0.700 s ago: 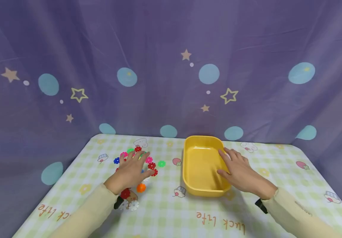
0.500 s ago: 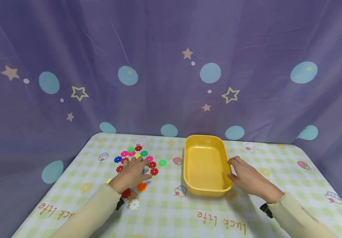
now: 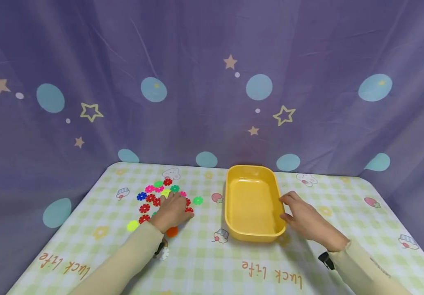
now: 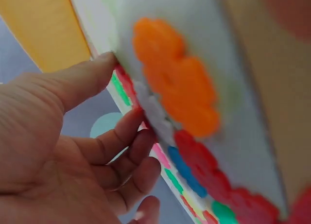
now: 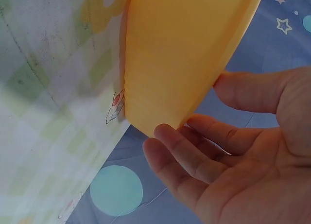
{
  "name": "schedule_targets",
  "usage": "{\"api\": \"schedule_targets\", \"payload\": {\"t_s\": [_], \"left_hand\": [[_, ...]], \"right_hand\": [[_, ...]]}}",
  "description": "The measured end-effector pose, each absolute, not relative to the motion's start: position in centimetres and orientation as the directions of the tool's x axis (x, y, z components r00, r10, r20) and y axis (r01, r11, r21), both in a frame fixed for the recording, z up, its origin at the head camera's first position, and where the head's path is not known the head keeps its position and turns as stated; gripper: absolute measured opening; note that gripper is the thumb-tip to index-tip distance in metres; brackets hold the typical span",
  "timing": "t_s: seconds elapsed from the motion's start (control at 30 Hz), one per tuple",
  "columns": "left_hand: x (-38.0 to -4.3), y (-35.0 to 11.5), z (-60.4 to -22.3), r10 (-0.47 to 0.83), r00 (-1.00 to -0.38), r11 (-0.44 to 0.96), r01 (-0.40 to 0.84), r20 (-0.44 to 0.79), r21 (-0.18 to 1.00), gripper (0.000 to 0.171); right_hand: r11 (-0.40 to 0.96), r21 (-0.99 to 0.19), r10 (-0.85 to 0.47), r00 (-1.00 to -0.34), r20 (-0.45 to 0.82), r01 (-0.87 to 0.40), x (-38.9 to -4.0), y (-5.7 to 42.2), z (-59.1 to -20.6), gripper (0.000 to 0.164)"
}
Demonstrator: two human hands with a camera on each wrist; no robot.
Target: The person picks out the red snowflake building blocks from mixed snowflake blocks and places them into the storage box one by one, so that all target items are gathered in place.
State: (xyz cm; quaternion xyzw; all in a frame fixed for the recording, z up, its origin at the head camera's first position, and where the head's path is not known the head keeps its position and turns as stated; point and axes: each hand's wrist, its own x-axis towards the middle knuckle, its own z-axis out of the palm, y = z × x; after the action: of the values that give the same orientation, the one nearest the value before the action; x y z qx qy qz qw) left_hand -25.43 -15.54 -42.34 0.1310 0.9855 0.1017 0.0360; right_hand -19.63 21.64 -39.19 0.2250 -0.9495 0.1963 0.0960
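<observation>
In the head view my left hand is low over scattered flower-shaped plastic discs, with fingers bent loosely. Its thumb and index tips are right at a red disc in the left wrist view, apart from each other. Close by lie two orange discs and a blue disc. My right hand touches the right rim of a yellow plastic tray. In the right wrist view its thumb meets the rim, and relaxed fingers lie along the outer wall.
More discs lie left of the hand, among them a blue disc and a yellow-green disc. One green disc sits between the pile and the tray. A checked cloth covers the table; a purple curtain hangs behind.
My left hand has come down and shifted right over the discs, its fingers drawing in. My right hand has drawn back from over the tray to its right rim.
</observation>
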Motion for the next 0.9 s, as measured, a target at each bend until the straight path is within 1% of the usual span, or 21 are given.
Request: {"api": "schedule_targets", "payload": {"t_s": [0.2, 0.3, 0.43, 0.57, 0.77, 0.9], "left_hand": [[-25.8, -15.0, -42.0, 0.245, -0.96, 0.955, 0.216, -0.137, 0.202, 0.032], [-25.9, -14.8, -42.0, 0.243, -0.961, 0.955, 0.214, -0.132, 0.204, 0.029], [-26.0, -14.8, -41.7, 0.226, -0.966, 0.96, 0.2, -0.122, 0.194, 0.031], [-26.2, -15.3, -41.4, 0.233, -0.958, 0.961, 0.201, -0.166, 0.19, 0.033], [-26.6, -15.6, -41.1, 0.229, -0.947, 0.955, 0.174, -0.225, 0.241, 0.031], [-26.5, -15.5, -41.0, 0.245, -0.949, 0.944, 0.187, -0.2, 0.271, 0.026]], "right_hand": [[0.813, -0.325, -0.402, -0.869, 0.287, -0.483, -19.6, 21.6, -39.4, 0.033], [0.812, -0.329, -0.4, -0.87, 0.287, -0.482, -19.6, 21.5, -39.3, 0.033], [0.813, -0.334, -0.397, -0.873, 0.283, -0.477, -19.7, 21.5, -39.3, 0.033], [0.815, -0.333, -0.394, -0.875, 0.279, -0.474, -19.7, 21.6, -39.2, 0.033], [0.814, -0.331, -0.396, -0.873, 0.284, -0.477, -19.8, 21.6, -39.2, 0.034], [0.814, -0.331, -0.397, -0.874, 0.281, -0.477, -19.8, 21.5, -39.2, 0.034]]}}
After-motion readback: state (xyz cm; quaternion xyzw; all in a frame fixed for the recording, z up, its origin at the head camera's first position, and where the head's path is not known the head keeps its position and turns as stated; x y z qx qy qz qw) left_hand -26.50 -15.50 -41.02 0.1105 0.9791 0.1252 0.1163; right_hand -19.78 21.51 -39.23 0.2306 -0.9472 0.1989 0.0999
